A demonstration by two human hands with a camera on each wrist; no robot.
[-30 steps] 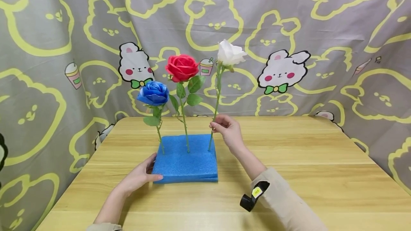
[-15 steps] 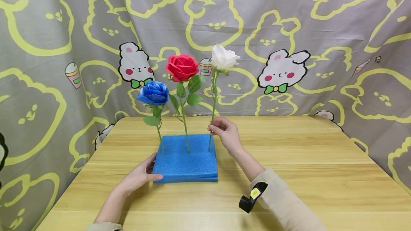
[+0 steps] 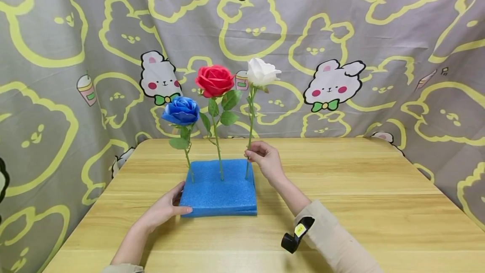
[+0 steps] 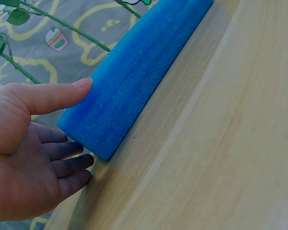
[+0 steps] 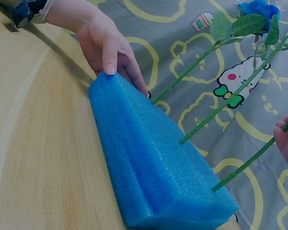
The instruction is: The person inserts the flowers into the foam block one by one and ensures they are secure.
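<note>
A blue foam block [image 3: 219, 197] lies on the table with three artificial roses upright in it. The blue rose [image 3: 181, 111] is at the left, the taller red rose [image 3: 214, 81] in the middle. At the right, the white rose [image 3: 262, 72] leans slightly right, its lower stem pinched between the thumb and fingers of my right hand [image 3: 267, 163]. The stem's foot [image 5: 221, 186] enters the foam's top. My left hand [image 3: 163, 209] rests at the block's left side, thumb touching the front corner, the other fingers loosely extended along the side [image 4: 62, 155].
The wooden table [image 3: 360, 205] extends widely to the right and in front of the block. A grey curtain [image 3: 379, 41] with yellow cartoon outlines hangs behind it. A black wrist camera [image 3: 297, 235] is strapped over the right sleeve.
The white rose's bloom has shifted left and down, its stem now more upright. My right hand has moved slightly lower and left with it. The left hand and the block stay put.
</note>
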